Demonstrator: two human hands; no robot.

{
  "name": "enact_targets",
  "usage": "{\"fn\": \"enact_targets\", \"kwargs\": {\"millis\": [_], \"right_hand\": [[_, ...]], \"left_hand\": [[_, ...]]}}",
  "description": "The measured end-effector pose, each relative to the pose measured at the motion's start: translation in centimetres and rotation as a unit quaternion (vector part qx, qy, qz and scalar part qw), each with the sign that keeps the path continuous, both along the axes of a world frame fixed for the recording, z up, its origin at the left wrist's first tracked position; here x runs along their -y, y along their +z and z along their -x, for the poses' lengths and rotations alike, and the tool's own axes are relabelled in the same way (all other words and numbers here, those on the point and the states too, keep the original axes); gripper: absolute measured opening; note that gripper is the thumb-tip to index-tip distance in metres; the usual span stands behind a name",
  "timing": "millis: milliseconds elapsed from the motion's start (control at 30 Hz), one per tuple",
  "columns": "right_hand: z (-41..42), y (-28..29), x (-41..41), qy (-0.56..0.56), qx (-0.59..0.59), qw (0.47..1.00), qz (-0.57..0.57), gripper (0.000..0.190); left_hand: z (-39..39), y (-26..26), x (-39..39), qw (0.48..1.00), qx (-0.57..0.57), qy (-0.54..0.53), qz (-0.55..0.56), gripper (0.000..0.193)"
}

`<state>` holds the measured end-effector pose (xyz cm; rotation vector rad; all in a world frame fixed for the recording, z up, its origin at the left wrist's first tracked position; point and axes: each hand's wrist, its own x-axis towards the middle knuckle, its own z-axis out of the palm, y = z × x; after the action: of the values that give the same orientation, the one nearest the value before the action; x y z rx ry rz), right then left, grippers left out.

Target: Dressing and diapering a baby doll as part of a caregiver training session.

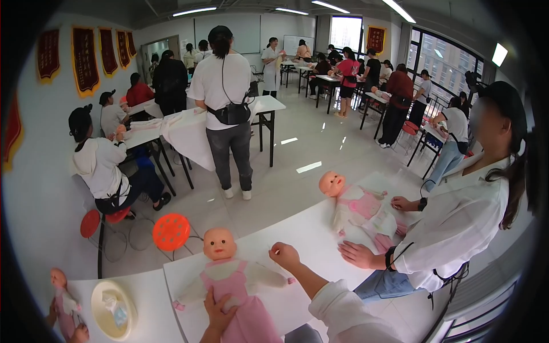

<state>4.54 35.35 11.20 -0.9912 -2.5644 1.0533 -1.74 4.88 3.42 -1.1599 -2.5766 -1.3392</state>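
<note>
A baby doll (219,244) in a pink and white outfit lies face up on the white table before me. My left hand (219,309) rests on the front of its pink overalls (253,319), thumb and fingers apart, beside a small pale patch. Right of the doll's head, my right hand (285,256) is raised above the white tabletop (300,231), its fingers curled and thumb against forefinger; no object shows clearly between them. The doll's sleeve (268,275) lies below that hand.
At right a person (463,210) in a white shirt stands over another doll (362,206). A cream basin (113,311) holding cloths or packets sits at left, beside a further doll (64,296) and someone's hands. Beyond the table is an orange stool (170,231). Several people work at tables farther off.
</note>
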Motion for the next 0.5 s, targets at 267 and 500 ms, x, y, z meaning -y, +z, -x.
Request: {"fn": "enact_targets", "kwargs": {"millis": [267,500], "right_hand": [[-7.4,3.2,7.8,-0.085,-0.271,0.860,0.423,0.015],[-13.2,-0.4,14.3,-0.142,-0.276,0.822,0.478,0.016]], "left_hand": [[0.0,-0.3,0.1,0.999,-0.022,-0.003,0.037,0.046],[0.2,-0.9,-0.2,1.000,-0.001,-0.014,0.001,0.047]]}}
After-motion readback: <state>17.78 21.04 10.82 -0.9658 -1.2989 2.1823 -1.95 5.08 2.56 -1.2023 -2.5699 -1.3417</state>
